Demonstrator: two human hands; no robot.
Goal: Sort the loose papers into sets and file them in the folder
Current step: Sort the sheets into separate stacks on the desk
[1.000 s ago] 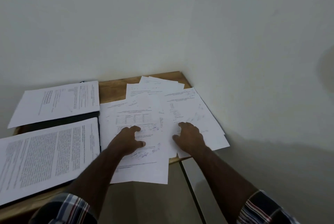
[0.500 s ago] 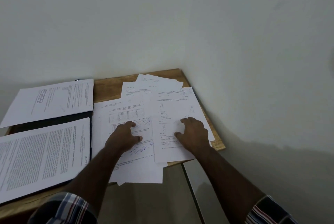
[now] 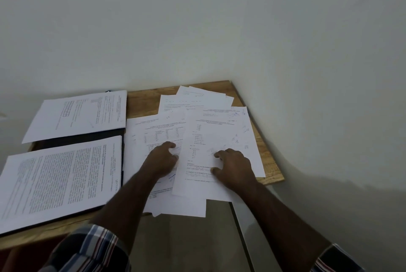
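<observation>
Both hands rest apart on the loose papers — left hand fingers curled, right hand spread flat; folder left.

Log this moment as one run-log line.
left hand: on table sheet | right hand: presses top sheet | folder: open, two sets

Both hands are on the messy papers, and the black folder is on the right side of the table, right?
Not quite. In the head view the black folder lies on the left side of the table. The left hand and right hand do rest on the messy papers.
</observation>
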